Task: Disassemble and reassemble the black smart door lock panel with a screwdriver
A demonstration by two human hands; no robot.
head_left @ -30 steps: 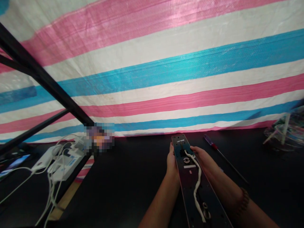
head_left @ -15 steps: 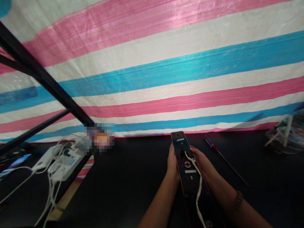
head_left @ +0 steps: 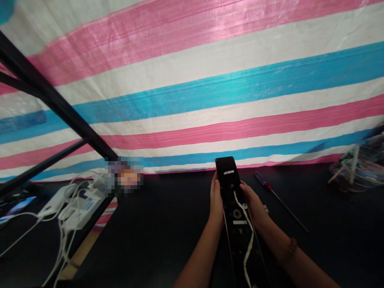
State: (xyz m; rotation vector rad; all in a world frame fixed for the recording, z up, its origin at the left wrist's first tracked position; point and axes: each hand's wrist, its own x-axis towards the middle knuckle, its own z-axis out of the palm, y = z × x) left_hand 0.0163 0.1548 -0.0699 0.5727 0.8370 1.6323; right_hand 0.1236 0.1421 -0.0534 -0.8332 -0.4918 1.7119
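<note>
A long black panel (head_left: 242,248) is held lengthwise between both hands, its far end tilted up. Its upper face carries white labels, a ring-shaped part and several small holes. From a hole near its far end a white cable (head_left: 251,240) runs down along the face toward me. My left hand (head_left: 216,202) grips the left edge, fingers wrapped partly underneath. On the opposite edge my right hand (head_left: 253,202) is closed around the panel, with a bracelet on that wrist. The undersides of the panel and the fingertips beneath it are hidden.
A long screwdriver (head_left: 283,203) lies right of my right hand on the black table (head_left: 162,240). Farther right sits a clear plastic container (head_left: 360,174). White power strips and cables (head_left: 81,210) lie left, beside a black metal frame (head_left: 66,114). A striped tarp (head_left: 210,96) hangs behind.
The panel's far end has risen slightly and its face has tilted, losing the bluish sheen near its top. Both hands keep their hold; the screwdriver appears shifted a little left in view.
</note>
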